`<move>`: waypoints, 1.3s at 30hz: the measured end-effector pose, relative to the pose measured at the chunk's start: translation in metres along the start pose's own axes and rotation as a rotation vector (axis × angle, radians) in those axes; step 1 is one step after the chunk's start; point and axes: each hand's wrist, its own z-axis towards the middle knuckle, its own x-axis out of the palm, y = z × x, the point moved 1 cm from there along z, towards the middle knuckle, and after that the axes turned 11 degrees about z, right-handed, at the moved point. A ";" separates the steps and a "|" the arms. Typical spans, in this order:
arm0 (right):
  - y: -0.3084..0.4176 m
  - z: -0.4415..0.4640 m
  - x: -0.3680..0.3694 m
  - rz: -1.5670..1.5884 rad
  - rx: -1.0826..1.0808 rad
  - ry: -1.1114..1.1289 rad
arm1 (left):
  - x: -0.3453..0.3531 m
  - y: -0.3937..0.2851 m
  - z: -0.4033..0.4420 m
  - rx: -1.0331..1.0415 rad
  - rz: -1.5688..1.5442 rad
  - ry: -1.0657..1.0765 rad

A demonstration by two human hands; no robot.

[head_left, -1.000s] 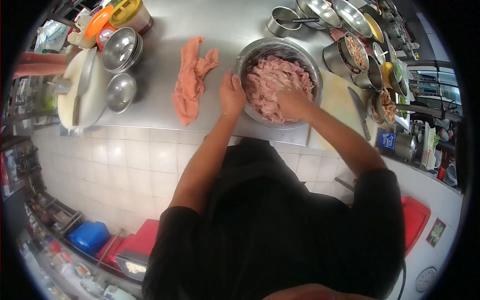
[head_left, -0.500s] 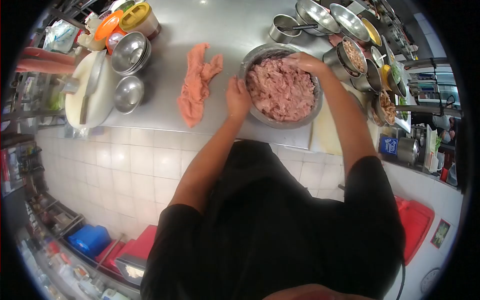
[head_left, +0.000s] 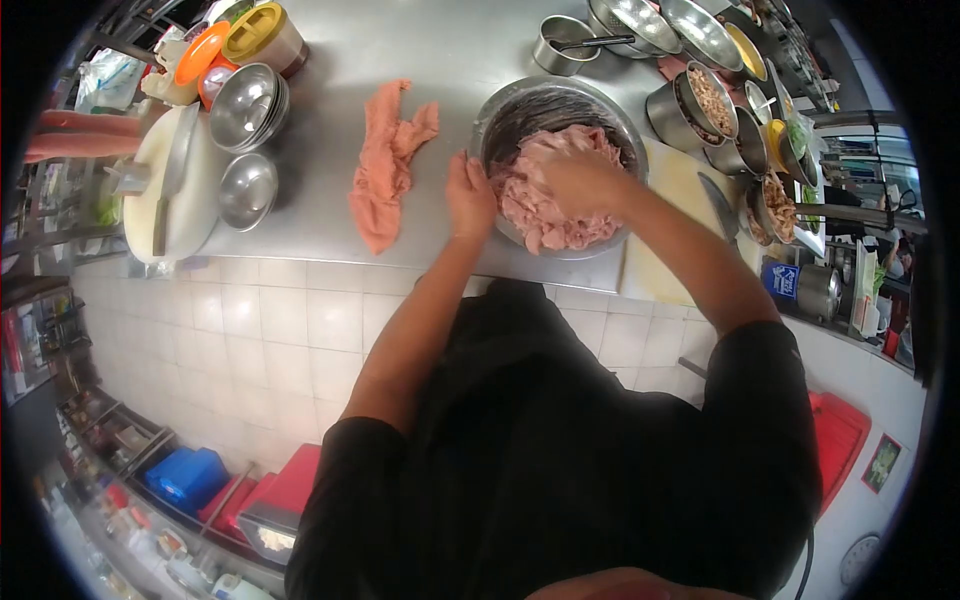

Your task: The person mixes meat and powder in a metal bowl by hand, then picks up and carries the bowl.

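A large metal bowl (head_left: 492,95) on the steel table holds a heap of sliced raw meat (head_left: 535,225), pale pink and wet. My left hand (head_left: 470,195) is at the bowl's left rim, fingers against its side, gripping it. Inside the bowl, my right hand (head_left: 583,182) is sunk into the top of the meat with fingers curled. Its fingertips are blurred and partly covered by the meat. The far inner wall of the bowl shows bare and smeared. To the left of my left hand lies a crumpled orange cloth (head_left: 385,165).
Right of the bowl, a knife (head_left: 716,205) rests on a cutting board (head_left: 665,250). Several pots and pans crowd the back right, including a small saucepan (head_left: 563,45). At left are stacked metal bowls (head_left: 243,105) and a round board (head_left: 195,215) with a cleaver. Another person's arm (head_left: 85,135) shows far left.
My right hand has moved from the bowl's far right rim toward its middle, dragging the meat nearer me and baring the far wall. My left hand stays at the left rim.
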 end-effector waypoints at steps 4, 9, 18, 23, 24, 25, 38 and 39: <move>-0.031 -0.029 0.040 0.041 0.423 0.181 | -0.006 -0.019 0.002 0.015 -0.061 0.072; -0.021 -0.010 0.011 0.088 0.286 -0.014 | -0.011 -0.015 -0.002 0.016 -0.088 0.208; -0.023 -0.110 0.044 0.962 0.937 -0.729 | -0.011 -0.003 0.014 -0.133 -0.118 0.267; -0.070 -0.077 0.078 1.577 1.051 -1.024 | 0.008 -0.008 0.044 0.014 0.005 0.328; -0.072 -0.073 0.072 1.754 1.013 -0.949 | 0.010 -0.009 0.046 0.037 0.039 0.347; -0.074 -0.069 0.065 1.925 0.965 -0.865 | 0.012 -0.007 0.046 0.065 0.038 0.314; 0.037 0.009 0.033 0.549 0.651 -0.388 | 0.015 0.021 0.043 -0.020 0.071 0.368; 0.036 0.012 0.044 0.517 0.605 -0.301 | 0.013 0.021 0.042 0.001 0.039 0.318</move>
